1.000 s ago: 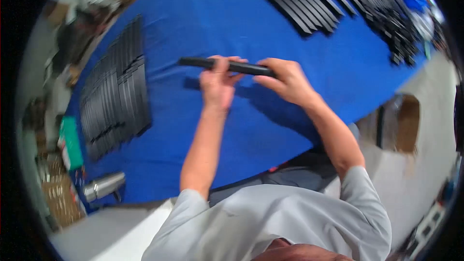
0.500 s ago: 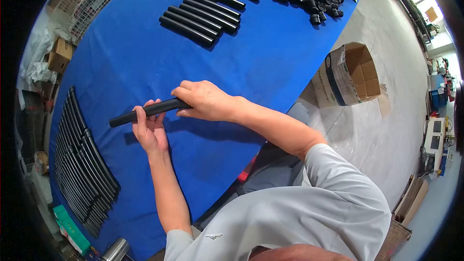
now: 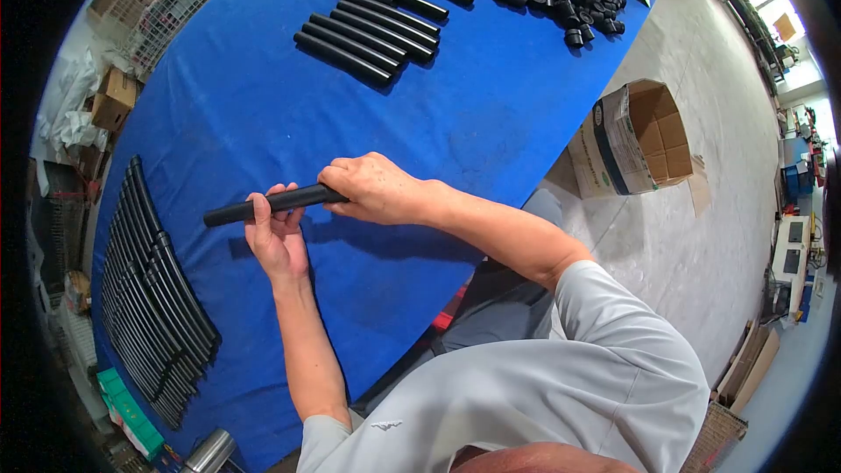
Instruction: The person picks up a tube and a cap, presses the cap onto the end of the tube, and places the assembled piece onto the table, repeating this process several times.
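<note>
A black tube (image 3: 236, 213) is held in the air over the blue cloth, its far end pointing left and slightly down. My left hand (image 3: 279, 241) is closed around its middle from below, thumb on the near side. At the tube's right end, my right hand (image 3: 378, 190) wraps over the top and hides that end. Whether a cap sits under the right fingers cannot be seen. Beyond the hands lie several loose black tubes (image 3: 350, 45) in rows, beside a heap of small black caps (image 3: 574, 0).
The blue cloth (image 3: 420, 114) covers the table. Long black tubes (image 3: 153, 298) are laid side by side at the left. An open cardboard box (image 3: 626, 140) stands on the floor to the right. A metal cylinder (image 3: 210, 453) and a green-and-white package (image 3: 129, 412) are at bottom left.
Both hands keep their hold on the tube. In the picture, hands and tube sit slightly lower and farther right, and the surroundings shift a little the same way.
</note>
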Demonstrator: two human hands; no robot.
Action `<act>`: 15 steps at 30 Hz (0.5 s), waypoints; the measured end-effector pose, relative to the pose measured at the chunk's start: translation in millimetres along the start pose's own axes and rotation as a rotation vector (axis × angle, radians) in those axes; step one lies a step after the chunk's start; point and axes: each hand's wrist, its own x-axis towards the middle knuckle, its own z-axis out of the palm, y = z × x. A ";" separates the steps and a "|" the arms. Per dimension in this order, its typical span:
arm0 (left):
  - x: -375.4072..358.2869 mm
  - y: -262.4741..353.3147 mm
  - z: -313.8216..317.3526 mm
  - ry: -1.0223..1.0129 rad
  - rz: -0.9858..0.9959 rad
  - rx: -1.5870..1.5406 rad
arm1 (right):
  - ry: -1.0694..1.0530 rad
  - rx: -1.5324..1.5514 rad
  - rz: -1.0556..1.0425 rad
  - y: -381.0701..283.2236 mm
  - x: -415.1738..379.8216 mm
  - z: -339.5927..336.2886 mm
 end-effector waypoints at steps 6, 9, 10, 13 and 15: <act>-0.7 0.5 0.3 -0.011 0.003 0.010 | 0.039 0.020 0.009 0.7 -0.9 2.1; -0.4 -0.2 0.4 -0.001 0.007 0.022 | -0.011 0.027 0.075 -2.9 1.4 -3.4; -0.9 -0.6 1.1 -0.006 0.014 0.014 | -0.021 0.020 0.084 -3.5 1.7 -5.1; -1.4 -2.5 2.8 -0.027 0.025 -0.010 | -0.022 0.032 0.084 -7.2 1.0 -13.4; -0.3 -2.4 0.7 -0.044 0.023 -0.024 | -0.044 0.071 0.089 -7.0 1.5 -14.5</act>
